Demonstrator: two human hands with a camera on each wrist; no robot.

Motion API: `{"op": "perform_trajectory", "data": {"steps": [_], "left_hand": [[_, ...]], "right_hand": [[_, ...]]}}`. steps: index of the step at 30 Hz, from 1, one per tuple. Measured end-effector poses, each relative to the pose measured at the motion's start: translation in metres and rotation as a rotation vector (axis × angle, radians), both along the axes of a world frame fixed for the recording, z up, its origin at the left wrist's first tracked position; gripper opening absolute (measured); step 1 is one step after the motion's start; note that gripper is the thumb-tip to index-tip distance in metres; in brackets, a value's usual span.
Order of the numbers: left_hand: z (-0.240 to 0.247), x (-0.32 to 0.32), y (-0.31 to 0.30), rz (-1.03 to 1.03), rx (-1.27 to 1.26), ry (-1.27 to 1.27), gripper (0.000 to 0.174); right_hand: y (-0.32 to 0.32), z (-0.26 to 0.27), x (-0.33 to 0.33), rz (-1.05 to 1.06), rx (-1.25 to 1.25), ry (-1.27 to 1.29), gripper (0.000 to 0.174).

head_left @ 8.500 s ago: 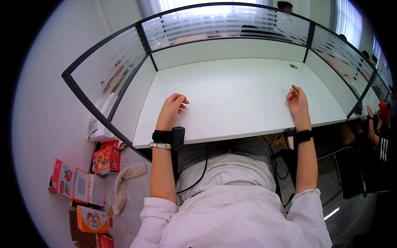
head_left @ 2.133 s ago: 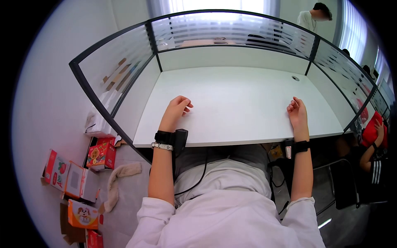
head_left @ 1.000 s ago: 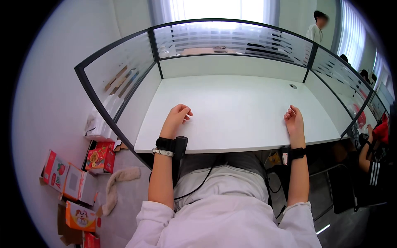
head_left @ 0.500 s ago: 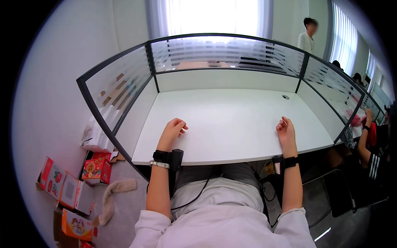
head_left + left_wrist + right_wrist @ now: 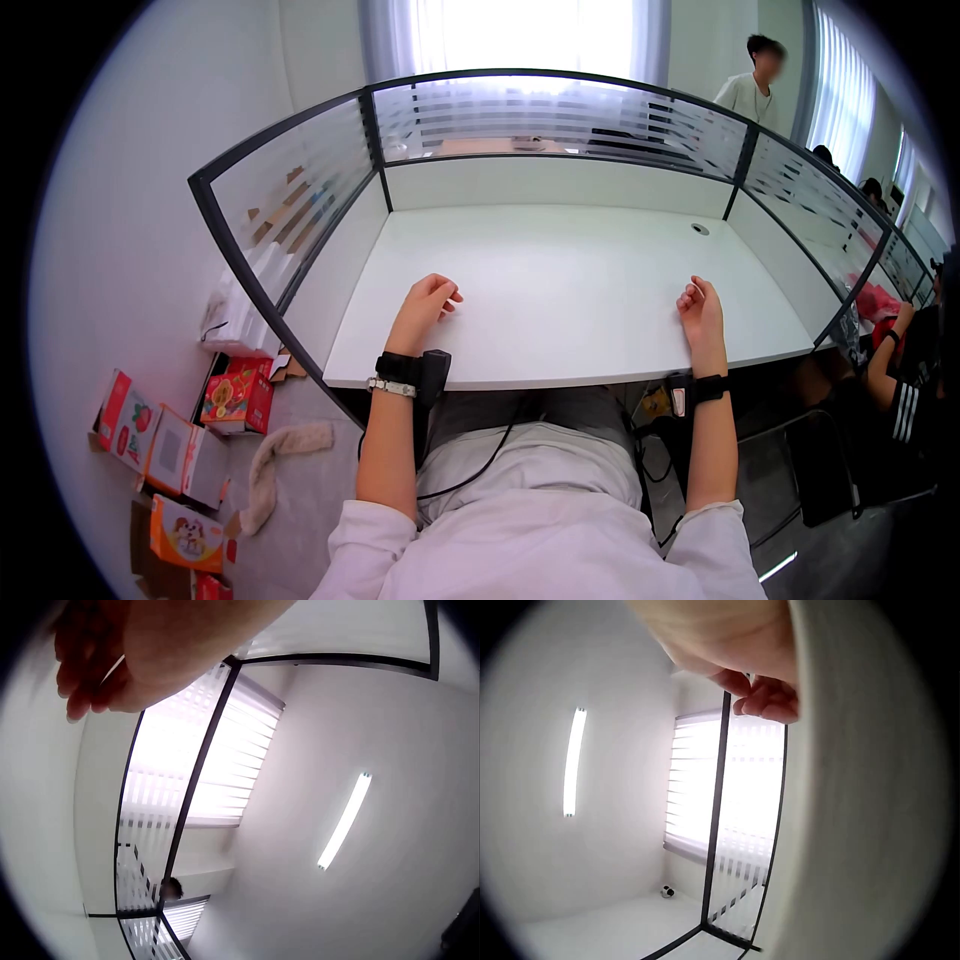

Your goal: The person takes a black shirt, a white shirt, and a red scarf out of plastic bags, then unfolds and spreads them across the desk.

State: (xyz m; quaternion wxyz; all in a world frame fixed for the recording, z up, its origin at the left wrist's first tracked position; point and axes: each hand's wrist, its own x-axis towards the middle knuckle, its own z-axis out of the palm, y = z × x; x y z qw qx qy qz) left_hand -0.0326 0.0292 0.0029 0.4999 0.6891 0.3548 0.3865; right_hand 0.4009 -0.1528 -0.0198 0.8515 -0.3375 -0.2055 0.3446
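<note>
Your left hand (image 5: 428, 300) and right hand (image 5: 703, 314) are well apart over the near half of the white desk (image 5: 565, 290), fingers loosely curled around nothing, though from above you can't fairly tell how much of either touches the surface. The desk lies straight in front of you, long axis running left to right, far edge along the partition (image 5: 560, 183); both hands point forward, fingers turned inward.

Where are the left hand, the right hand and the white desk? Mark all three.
Left hand (image 5: 428, 298): head view, middle of the hand.
Right hand (image 5: 703, 310): head view, middle of the hand.
White desk (image 5: 565, 300): head view, bare top between the hands.
</note>
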Motion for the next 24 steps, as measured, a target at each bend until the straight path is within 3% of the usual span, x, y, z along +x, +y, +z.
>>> {"op": "perform_trajectory", "data": {"steps": [24], "left_hand": [[-0.0007, 0.0008, 0.0019, 0.001, -0.004, 0.011, 0.019]], "right_hand": [[-0.0002, -0.001, 0.0027, 0.018, 0.008, -0.01, 0.008]]}}
